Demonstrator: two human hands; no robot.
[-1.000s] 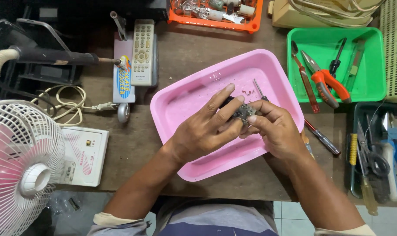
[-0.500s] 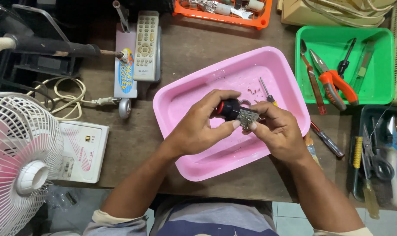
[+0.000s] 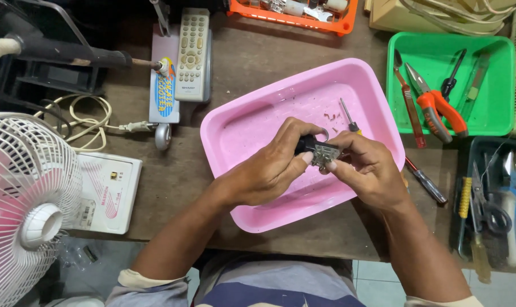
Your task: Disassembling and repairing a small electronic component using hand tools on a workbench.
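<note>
Over a pink plastic tray [image 3: 252,122] my two hands meet on one small object. It is a small metal and black part [image 3: 321,152], grey and perforated at the front with a dark body behind. My left hand [image 3: 272,167] wraps the dark end with thumb and fingers. My right hand [image 3: 366,170] pinches the grey metal end from the right. A small screwdriver [image 3: 347,115] lies inside the tray just beyond my fingers, with a few tiny scraps near it.
A green tray [image 3: 496,116] with orange-handled pliers [image 3: 439,108] sits right. A dark bin of tools [image 3: 496,204] lies below it. A remote control [image 3: 192,54], a white box [image 3: 107,190], a white fan [image 3: 25,199] and an orange tray [image 3: 295,20] surround the workspace.
My hands have stayed over the pink tray, turning the small part slightly between the fingers. The view has shifted a little.
</note>
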